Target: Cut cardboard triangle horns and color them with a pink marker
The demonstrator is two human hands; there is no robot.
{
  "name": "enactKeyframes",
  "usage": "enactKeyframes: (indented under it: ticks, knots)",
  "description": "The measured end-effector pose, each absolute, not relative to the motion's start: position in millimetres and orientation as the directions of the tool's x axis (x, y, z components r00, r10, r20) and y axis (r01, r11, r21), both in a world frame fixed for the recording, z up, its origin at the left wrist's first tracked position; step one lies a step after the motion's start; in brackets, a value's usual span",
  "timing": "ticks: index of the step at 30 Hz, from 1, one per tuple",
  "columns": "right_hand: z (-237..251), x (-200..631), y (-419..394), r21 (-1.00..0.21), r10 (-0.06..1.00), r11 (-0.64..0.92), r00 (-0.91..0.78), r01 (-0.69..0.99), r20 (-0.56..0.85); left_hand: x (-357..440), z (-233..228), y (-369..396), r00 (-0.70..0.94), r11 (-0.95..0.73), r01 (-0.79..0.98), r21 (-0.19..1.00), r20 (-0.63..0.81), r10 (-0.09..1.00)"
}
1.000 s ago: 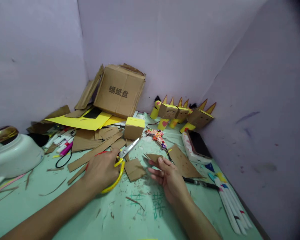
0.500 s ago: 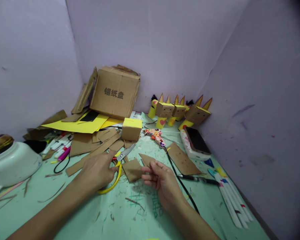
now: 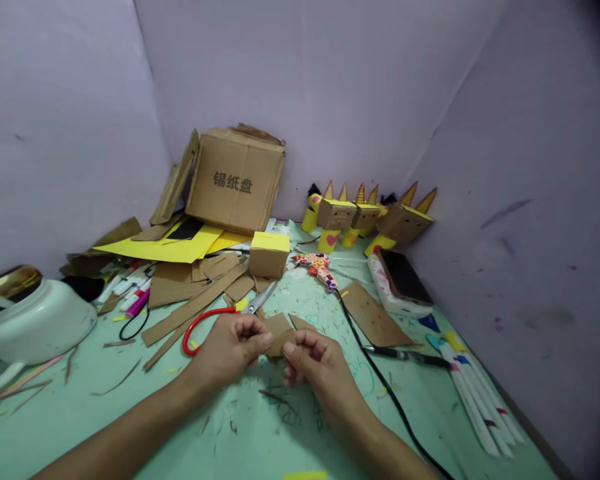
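My left hand [image 3: 236,345] and my right hand [image 3: 321,368] face each other low over the table, a small piece of cardboard [image 3: 281,343] pinched between them. The fingers of both hands are closed, thumbs on top, and they hide part of the piece. Just behind it lie a flat cardboard square [image 3: 278,323] and a pointed cardboard scrap [image 3: 301,323]. Scissors [image 3: 194,328] lie beside my left hand, red handle loop showing and the blades pointing away; the hand covers the rest of them.
A yellow-topped cardboard box [image 3: 269,260] stands behind my hands. A patterned glue gun [image 3: 320,268] has a black cable [image 3: 383,383] running past my right hand. Cardboard-headed figures [image 3: 337,217] stand at the back, markers [image 3: 473,400] lie right, and a white pot-like vessel [image 3: 40,327] sits left.
My left hand has come off the scissors and moved right to meet my right hand. Both now grip the small cardboard piece. The scissors have turned, showing their red loop. The view has shifted slightly.
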State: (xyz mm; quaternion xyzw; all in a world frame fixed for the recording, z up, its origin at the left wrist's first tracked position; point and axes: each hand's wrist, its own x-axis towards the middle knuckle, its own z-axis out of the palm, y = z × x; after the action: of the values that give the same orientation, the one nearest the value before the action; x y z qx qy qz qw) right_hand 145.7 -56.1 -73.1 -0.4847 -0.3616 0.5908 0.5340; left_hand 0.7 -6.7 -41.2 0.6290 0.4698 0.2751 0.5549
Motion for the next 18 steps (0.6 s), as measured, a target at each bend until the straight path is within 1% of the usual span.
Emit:
enactKeyframes:
  ticks: [5, 8, 10, 12, 13, 14, 15, 16, 18]
  knots:
    - [-74, 146, -56, -0.954, 0.985, -0.112, 0.096, -0.278, -0.143, 4, -42, -11, 0.441, 0.013, 0.306, 0.952, -0.153, 0.884]
    - [-75, 145, -57, -0.957, 0.981, -0.098, 0.135, -0.274, -0.139, 7, -45, -14, 0.433, 0.044, 0.277, 0.96, -0.165, 0.886]
    - [-75, 145, -58, -0.941, 0.976, -0.113, 0.141, -0.319, -0.165, 9, -47, -15, 0.431, 0.056, 0.283, 0.958, -0.178, 0.885]
    - [-74, 146, -57, -0.901, 0.964, -0.153, 0.139, -0.405, -0.226, 7, -45, -15, 0.443, -0.037, 0.358, 0.933, -0.135, 0.886]
    - [-73, 147, -56, -0.878, 0.955, -0.164, 0.151, -0.45, -0.256, 4, -44, -14, 0.448, -0.129, 0.426, 0.896, -0.085, 0.89]
    - [-72, 149, -55, -0.856, 0.944, -0.164, 0.173, -0.49, -0.28, 0, -42, -13, 0.451, -0.232, 0.51, 0.828, -0.028, 0.892]
    - [-71, 150, -53, -0.838, 0.933, -0.154, 0.201, -0.524, -0.297, -5, -40, -11, 0.454, -0.331, 0.605, 0.724, 0.028, 0.89]
    - [-70, 152, -52, -0.821, 0.923, -0.138, 0.228, -0.554, -0.309, -10, -38, -8, 0.453, -0.404, 0.702, 0.586, 0.07, 0.889]
    - [-68, 155, -49, -0.788, 0.912, -0.109, 0.254, -0.606, -0.322, -19, -37, -2, 0.453, -0.445, 0.843, 0.302, 0.047, 0.89]
